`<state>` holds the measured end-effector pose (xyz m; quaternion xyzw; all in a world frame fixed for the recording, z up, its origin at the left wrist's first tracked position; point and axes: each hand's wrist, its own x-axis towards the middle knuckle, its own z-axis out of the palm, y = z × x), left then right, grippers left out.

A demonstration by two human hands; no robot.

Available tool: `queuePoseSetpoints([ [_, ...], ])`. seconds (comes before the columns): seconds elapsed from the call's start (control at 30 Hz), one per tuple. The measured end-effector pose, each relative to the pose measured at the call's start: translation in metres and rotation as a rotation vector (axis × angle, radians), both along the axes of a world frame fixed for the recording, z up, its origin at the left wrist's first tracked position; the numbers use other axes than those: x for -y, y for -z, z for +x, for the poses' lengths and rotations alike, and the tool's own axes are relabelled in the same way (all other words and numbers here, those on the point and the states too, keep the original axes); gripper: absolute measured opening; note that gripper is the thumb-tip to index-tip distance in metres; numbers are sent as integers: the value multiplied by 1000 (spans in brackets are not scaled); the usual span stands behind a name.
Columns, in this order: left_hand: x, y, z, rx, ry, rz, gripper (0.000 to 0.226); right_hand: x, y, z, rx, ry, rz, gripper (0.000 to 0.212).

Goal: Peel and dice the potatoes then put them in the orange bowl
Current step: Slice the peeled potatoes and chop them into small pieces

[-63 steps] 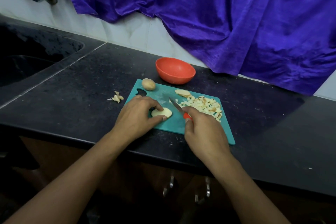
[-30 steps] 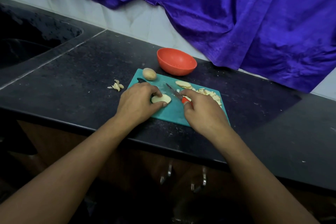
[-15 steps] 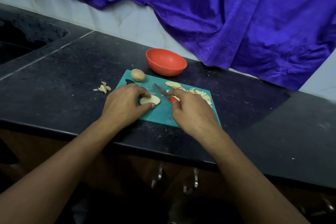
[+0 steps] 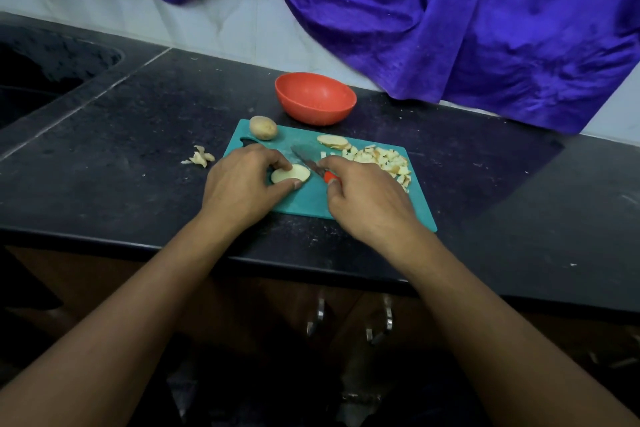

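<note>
On the flat teal plastic cutting board (image 4: 311,198), the left hand (image 4: 239,187) held a pale, peeled piece of potato (image 4: 291,173). Its thumb and fingers were curled round the piece and pinched it from both sides. The right hand (image 4: 367,198) was wrapped round the red handle of a small knife (image 4: 306,160), and one finger reached forward along the top of the blade. The blade lay just beside the piece, on its right, with the tip pointing away from the person. I could not tell if the blade touched the piece.

The step looked like cutting this piece into slices and then into little cubes. To do it well, the piece would need to sit on a flat side so it could not roll. The left fingertips would need to tuck back, away from the sharp edge. Even cuts would give cubes like the ones already made.

A heap of small pale potato cubes (image 4: 381,159) lay on the right part of the board, with one oval potato slice (image 4: 332,141) at its far side. One whole brown potato with its skin on (image 4: 263,127) sat at the far left corner. So the job seemed about half done.

The round orange plastic bowl (image 4: 313,113) stood just behind the board on the black stone counter (image 4: 138,135), and it looked empty. A few curls of peel (image 4: 201,158) lay on the counter, left of the board.
</note>
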<state>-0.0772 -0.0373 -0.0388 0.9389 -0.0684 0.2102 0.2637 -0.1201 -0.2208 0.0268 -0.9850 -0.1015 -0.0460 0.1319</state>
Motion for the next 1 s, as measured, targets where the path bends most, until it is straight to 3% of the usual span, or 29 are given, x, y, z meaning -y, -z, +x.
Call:
queuePoseSetpoints([
  [0.77,1,-1,0,26,-1,28,34,-7,-9,10,-34,-68,-146,48],
  [1.0,0,1,1,6,7,13,30,-23,-18,19,-50,-68,-216,32],
])
